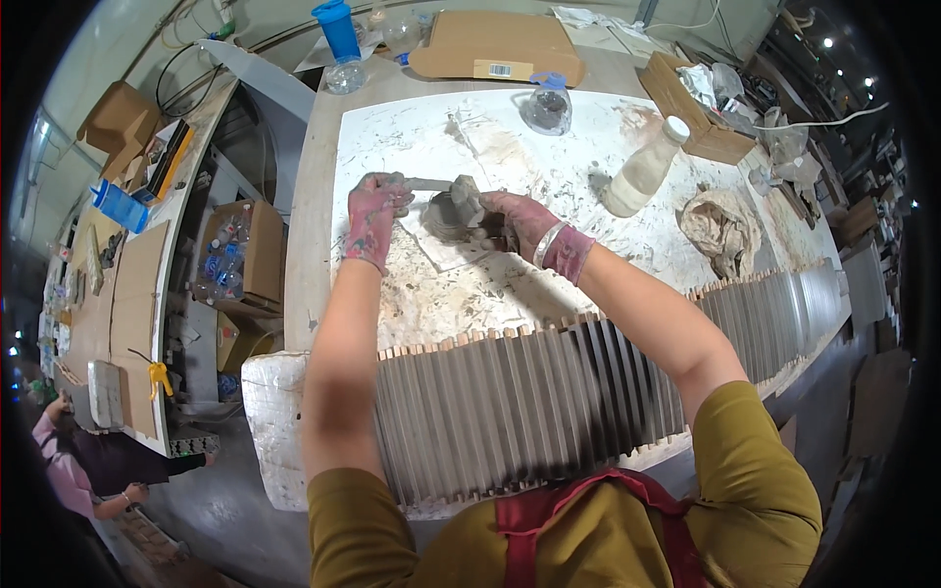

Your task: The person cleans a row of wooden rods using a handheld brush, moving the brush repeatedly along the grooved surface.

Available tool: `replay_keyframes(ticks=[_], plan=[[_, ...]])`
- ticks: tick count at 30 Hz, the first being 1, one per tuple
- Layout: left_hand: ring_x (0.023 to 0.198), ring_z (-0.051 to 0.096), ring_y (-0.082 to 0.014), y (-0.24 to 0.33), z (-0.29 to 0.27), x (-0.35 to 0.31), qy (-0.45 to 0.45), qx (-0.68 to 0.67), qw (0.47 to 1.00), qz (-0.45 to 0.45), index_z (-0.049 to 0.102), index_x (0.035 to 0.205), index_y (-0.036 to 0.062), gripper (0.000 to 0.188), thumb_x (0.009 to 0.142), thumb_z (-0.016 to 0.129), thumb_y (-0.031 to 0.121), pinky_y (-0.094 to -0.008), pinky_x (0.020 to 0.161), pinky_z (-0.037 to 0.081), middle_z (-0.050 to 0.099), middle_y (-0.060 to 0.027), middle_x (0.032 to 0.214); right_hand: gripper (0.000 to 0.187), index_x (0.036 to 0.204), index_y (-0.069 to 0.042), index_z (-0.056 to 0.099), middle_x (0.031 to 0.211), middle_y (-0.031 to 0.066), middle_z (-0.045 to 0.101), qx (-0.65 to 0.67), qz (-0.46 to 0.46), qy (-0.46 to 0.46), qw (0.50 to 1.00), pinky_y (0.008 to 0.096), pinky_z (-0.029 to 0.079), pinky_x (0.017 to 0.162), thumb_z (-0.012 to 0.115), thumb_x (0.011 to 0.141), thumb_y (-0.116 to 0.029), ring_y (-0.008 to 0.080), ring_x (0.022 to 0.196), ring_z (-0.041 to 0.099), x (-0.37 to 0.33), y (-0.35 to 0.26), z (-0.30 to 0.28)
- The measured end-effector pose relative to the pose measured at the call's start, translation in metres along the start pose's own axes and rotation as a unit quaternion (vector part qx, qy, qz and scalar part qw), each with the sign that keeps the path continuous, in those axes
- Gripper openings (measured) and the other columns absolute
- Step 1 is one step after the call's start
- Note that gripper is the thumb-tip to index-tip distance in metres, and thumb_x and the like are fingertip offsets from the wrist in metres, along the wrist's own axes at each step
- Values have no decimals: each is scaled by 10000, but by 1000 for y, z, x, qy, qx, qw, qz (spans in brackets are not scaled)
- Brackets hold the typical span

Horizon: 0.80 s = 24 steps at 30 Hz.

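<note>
My left hand (pixel 379 214), in a stained pink glove, is closed on the left end of a thin grey strip (pixel 429 184). My right hand (pixel 534 227), gloved the same way with a white band at the wrist, grips a grey, soiled lump (pixel 465 201) that meets the strip's other end; whether it is a cloth or a paste cannot be made out. Under the hands lies a dark grey round mass (pixel 443 218) on a smeared white sheet (pixel 459 257). Between me and the hands, a long row of narrow grey strips (pixel 490 412) with tan ends lies side by side.
The white work board (pixel 412 304) is streaked with grey. Around it stand a clear bottle (pixel 645 167) of cloudy liquid, a cut-down plastic bottle (pixel 547 106), a crumpled rag (pixel 720 233), cardboard boxes (pixel 500 44) and a blue bottle (pixel 338 31). Another person (pixel 83 461) is at the lower left.
</note>
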State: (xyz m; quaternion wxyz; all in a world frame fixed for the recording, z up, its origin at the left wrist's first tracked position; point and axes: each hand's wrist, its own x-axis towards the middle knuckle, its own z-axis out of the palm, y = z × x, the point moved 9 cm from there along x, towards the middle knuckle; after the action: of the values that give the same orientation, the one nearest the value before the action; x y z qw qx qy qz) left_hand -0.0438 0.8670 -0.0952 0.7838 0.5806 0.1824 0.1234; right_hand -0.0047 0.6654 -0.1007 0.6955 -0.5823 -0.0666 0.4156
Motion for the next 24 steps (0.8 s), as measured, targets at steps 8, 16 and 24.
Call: replay_keyframes(ticks=[8,16,24], plan=[[777,554,-170,-59,-6,-36,98,-229,969,1,553,1118,-32,204,970,430,36,-272,647,457,620,-127,974,351,931,-14,500,663,91,504,259,105,2,960,288,418,465,359,1007,-326,194,528,461,-2,29,20],[682,562,-125,-82,-16,-42,140,-195,971,-8,573,1123,6,209,961,446,47,-200,496,436,634,-75,936,271,983,-4,526,741,135,570,324,91,7,942,339,528,486,471,976,-270,233,543,545,-13,31,33],[708,515,-110,-79,9,-61,138,-234,962,-32,586,1053,-34,179,974,487,93,-201,602,442,616,-95,950,310,965,3,540,692,115,573,324,109,18,940,315,459,471,417,1004,-280,199,554,533,3,44,21]])
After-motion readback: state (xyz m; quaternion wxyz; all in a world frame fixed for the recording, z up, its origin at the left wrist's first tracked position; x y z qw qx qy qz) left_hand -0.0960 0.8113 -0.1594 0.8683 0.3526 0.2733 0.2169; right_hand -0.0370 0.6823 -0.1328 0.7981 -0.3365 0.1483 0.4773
